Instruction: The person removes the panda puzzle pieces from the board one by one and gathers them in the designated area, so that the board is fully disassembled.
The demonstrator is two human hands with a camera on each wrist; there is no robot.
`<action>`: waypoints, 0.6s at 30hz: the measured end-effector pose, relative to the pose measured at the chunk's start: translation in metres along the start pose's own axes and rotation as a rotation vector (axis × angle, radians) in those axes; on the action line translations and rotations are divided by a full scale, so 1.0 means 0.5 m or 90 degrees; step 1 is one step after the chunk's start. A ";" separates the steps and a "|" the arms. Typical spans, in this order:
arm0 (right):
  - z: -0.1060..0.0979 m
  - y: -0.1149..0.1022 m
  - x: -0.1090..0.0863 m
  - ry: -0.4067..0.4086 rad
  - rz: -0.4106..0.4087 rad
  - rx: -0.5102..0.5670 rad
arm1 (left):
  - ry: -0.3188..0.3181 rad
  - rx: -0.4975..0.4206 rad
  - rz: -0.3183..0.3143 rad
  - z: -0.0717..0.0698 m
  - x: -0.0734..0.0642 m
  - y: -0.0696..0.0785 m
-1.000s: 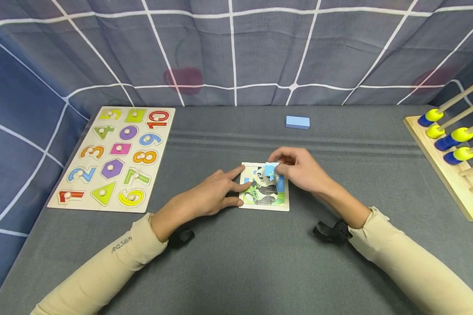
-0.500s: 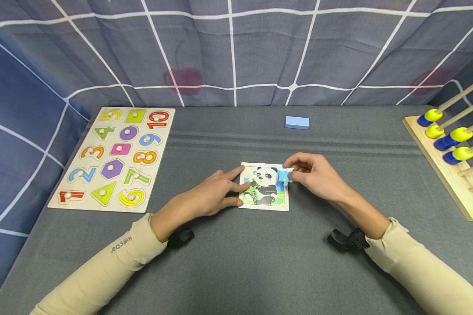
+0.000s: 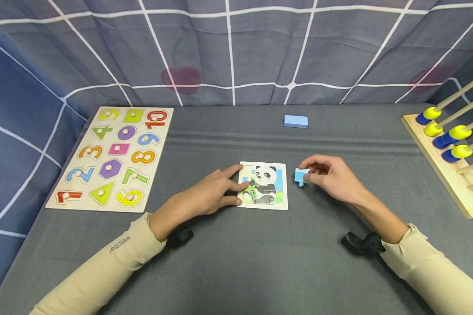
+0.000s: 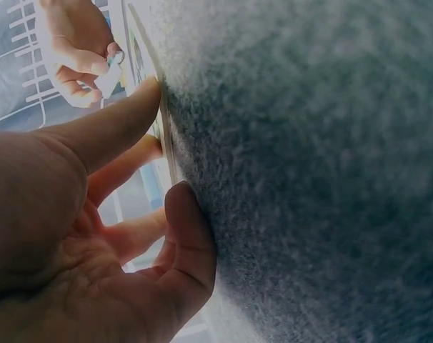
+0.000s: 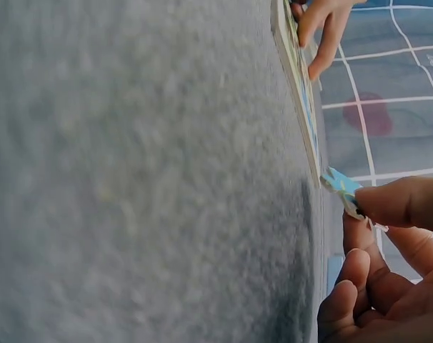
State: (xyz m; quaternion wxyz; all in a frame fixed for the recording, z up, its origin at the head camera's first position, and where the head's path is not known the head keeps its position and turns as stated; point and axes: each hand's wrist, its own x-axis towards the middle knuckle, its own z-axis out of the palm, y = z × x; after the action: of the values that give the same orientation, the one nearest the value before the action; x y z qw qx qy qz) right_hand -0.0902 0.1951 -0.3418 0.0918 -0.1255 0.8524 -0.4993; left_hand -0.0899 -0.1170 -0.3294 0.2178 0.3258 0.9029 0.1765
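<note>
Left hand (image 3: pixel 199 197): digits spread, tips touching the left side of the panda puzzle (image 3: pixel 266 189).
Panda puzzle: flat on the grey table (image 3: pixel 236 267); panda's head toward the curtain (image 3: pixel 260 48); outline nearly square.
Puzzle piece (image 3: pixel 300 176): right of the panda puzzle, apart; knob pointing away from the curtain; long axis unclear, partly covered.
Right hand (image 3: pixel 335 180): thumb and fingertips pinching the puzzle piece's right side.

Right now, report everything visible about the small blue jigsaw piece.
The thin, sky-blue jigsaw piece has a pale edge and a near-side knob; its material is unclear. The right hand pinches its right side, hiding part. It looks tilted, raised above the dark grey cloth, right of and apart from the square panda puzzle.
</note>
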 end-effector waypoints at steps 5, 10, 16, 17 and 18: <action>-0.005 0.011 0.008 0.013 -0.012 -0.032 | 0.002 -0.002 0.009 -0.001 -0.002 -0.001; -0.007 0.013 0.013 0.016 -0.025 -0.102 | 0.005 -0.007 0.014 -0.002 -0.003 0.000; -0.007 0.010 0.012 0.003 -0.024 -0.154 | 0.013 -0.010 0.023 0.001 -0.002 -0.003; -0.007 0.010 0.012 0.001 -0.022 -0.156 | 0.013 -0.009 0.022 0.002 -0.001 -0.004; -0.006 0.010 0.012 -0.001 -0.020 -0.159 | 0.013 -0.009 0.022 0.002 -0.001 -0.004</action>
State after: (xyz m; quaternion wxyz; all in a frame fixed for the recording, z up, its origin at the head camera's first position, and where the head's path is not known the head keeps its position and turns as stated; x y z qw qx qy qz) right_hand -0.0975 0.1983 -0.3450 0.0683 -0.1495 0.9057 -0.3908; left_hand -0.0900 -0.1186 -0.3310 0.2079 0.3383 0.8978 0.1902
